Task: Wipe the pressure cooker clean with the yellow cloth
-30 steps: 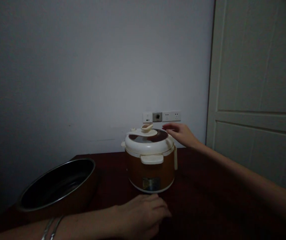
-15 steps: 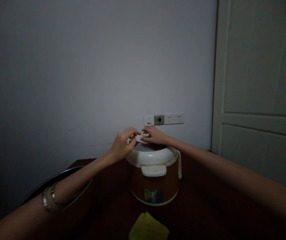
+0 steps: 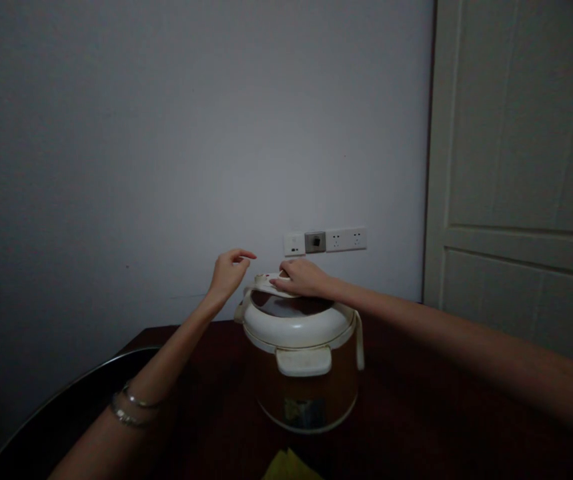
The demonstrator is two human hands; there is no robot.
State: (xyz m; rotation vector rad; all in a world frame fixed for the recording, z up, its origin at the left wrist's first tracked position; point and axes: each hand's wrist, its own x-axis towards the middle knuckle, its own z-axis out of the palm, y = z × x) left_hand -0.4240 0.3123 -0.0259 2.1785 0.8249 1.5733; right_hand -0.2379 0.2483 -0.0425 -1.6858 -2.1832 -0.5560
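Observation:
An orange rice cooker [image 3: 306,393] with a white lid [image 3: 299,325] stands on a dark wooden table [image 3: 416,413]. A flat white rice paddle [image 3: 266,282] lies across the lid's top. My right hand [image 3: 300,278] rests on the paddle, fingers curled over it. My left hand [image 3: 229,272] hovers just left of the lid, clear of it, fingers loosely bent with nothing in them. Bracelets [image 3: 129,407] ring my left wrist.
A large dark metal basin [image 3: 66,413] sits at the table's left. A yellow cloth [image 3: 291,467] lies in front of the cooker at the bottom edge. Wall sockets [image 3: 326,241] are behind the cooker; a white door [image 3: 516,167] stands to the right.
My left hand rose from the table to the lid, then drew back off it to the left. My right hand came onto the paddle and stays there. The view dropped closer to the cooker.

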